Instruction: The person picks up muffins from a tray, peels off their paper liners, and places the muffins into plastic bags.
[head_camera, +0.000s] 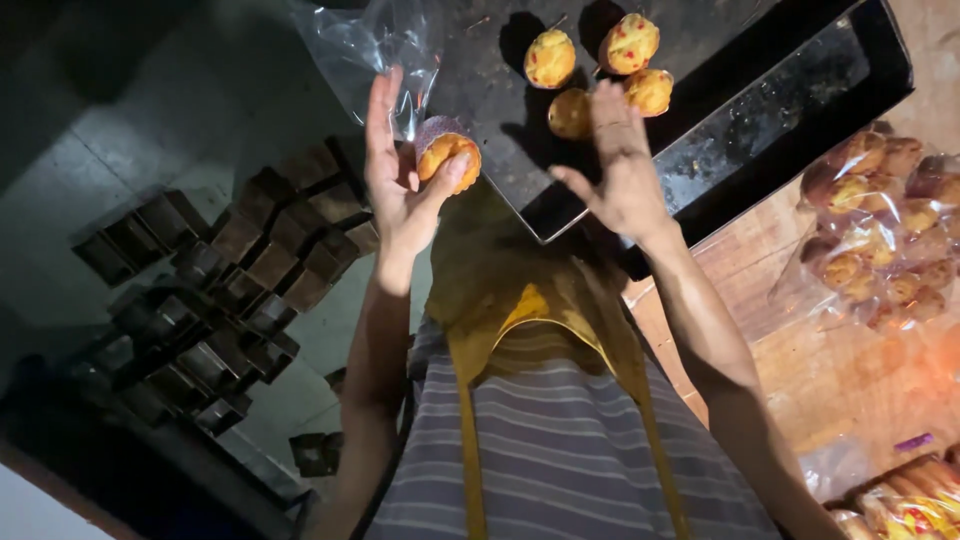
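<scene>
From the head camera, the left hand (400, 190) is clamped on a golden muffin (449, 157) just beside the near-left edge of the black baking tray (480, 60), with a clear plastic bag (375, 45) touching its fingertips. The right hand (620, 170) hovers with fingers apart over 4 muffins (600, 65) on that tray, touching the nearest; bagged muffins (885, 225) lie right of the tray on the wooden desk (830, 370).

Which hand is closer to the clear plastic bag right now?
Left. The left hand, holding a muffin, touches the bag. The right hand is away from it, over the muffins on the black tray.
</scene>
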